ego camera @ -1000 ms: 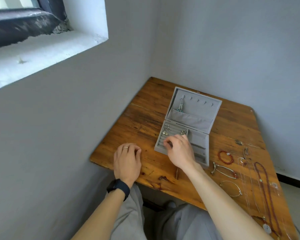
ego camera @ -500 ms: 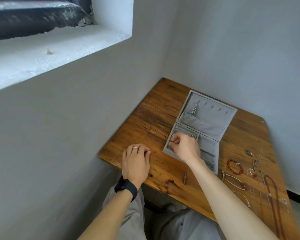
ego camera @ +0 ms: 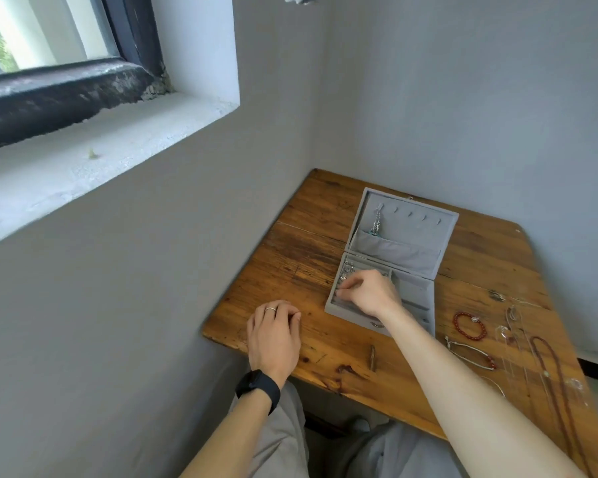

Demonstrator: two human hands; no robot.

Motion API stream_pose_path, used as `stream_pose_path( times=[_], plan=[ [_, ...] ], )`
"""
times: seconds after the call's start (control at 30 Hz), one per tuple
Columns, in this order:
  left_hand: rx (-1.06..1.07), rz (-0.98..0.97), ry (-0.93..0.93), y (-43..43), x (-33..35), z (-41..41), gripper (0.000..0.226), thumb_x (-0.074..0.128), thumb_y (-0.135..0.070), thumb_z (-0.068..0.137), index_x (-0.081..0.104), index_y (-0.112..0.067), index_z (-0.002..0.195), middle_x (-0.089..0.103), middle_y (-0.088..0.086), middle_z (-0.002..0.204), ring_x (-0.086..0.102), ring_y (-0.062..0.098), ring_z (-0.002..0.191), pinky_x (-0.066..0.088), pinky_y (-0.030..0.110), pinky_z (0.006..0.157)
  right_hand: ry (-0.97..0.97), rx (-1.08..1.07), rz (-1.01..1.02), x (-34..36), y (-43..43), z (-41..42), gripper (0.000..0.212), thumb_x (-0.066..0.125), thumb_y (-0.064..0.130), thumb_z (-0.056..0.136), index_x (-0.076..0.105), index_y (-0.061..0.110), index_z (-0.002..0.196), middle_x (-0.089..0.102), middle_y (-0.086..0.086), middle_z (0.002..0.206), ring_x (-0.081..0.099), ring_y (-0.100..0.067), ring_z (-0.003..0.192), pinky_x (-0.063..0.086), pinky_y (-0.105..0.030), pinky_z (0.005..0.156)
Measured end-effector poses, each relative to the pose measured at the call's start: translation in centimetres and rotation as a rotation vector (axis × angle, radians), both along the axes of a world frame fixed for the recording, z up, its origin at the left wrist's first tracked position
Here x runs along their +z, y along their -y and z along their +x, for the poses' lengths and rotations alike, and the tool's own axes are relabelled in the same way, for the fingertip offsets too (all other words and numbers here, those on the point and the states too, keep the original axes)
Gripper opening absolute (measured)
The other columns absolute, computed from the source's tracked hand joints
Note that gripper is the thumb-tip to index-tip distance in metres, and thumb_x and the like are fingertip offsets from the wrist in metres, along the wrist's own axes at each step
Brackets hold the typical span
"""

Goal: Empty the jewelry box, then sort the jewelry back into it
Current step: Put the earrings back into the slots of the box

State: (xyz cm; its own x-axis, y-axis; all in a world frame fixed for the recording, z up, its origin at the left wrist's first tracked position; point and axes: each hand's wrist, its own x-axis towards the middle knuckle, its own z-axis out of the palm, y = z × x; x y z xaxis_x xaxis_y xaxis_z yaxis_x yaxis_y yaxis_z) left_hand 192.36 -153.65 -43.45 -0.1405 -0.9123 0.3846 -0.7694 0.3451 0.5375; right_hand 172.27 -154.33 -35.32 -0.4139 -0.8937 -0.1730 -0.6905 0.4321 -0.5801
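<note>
The grey velvet jewelry box lies open on the wooden table, its lid tilted back. A silver chain hangs from the lid's leftmost hook. Several small rings and earrings sit in the slotted section at the tray's left. My right hand is over that section, fingers curled, fingertips pinching a small piece of jewelry at a slot near the left edge. My left hand rests palm down on the table left of the box, holding nothing.
Right of the box lie a red bead bracelet, a silver bracelet, thin chains and a long brown bead necklace. Grey walls close in the table's left and far sides. A window sill is at the upper left.
My right hand has slid leftward and a little nearer across the slotted section. My left hand has stayed in place. The camera has tilted up and shifted.
</note>
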Motion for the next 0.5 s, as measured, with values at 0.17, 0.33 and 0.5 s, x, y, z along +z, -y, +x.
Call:
stream_pose_path(
  times=[0.17,0.33,0.5],
  plan=[
    [-0.09,0.15,-0.039,1.1,0.6,0.3,0.005,0.061,-0.036,0.095,0.066,-0.036,0.097,0.06,-0.016,0.114,0.047,0.009,0.115,0.031,0.031,0.098,-0.095,-0.078,-0.185,-0.7,-5.2,-2.1,0.014,0.056,0.049,0.096,0.068,0.041,0.094,0.067,0.024,0.084,0.056,0.008,0.064,0.044,-0.019,0.054],
    [-0.316,0.153,-0.009,4.1,4.3,-2.2,0.009,0.062,-0.037,0.094,0.069,-0.034,0.099,0.059,-0.014,0.12,0.046,0.011,0.118,0.039,0.029,0.096,-0.255,-0.047,-0.318,-4.2,-11.1,-3.5,0.014,0.058,0.033,0.097,0.069,0.028,0.104,0.067,0.014,0.1,0.052,-0.007,0.095,0.039,-0.02,0.073],
    [-0.557,0.125,0.37,6.7,7.7,-5.9,0.014,0.06,-0.037,0.096,0.071,-0.031,0.102,0.051,-0.008,0.137,0.037,0.015,0.132,0.035,0.037,0.103,-0.228,-0.045,-0.339,-5.8,-12.0,-3.2,0.023,0.056,0.039,0.098,0.068,0.027,0.113,0.064,0.016,0.109,0.05,-0.006,0.107,0.04,-0.02,0.084]
  ],
)
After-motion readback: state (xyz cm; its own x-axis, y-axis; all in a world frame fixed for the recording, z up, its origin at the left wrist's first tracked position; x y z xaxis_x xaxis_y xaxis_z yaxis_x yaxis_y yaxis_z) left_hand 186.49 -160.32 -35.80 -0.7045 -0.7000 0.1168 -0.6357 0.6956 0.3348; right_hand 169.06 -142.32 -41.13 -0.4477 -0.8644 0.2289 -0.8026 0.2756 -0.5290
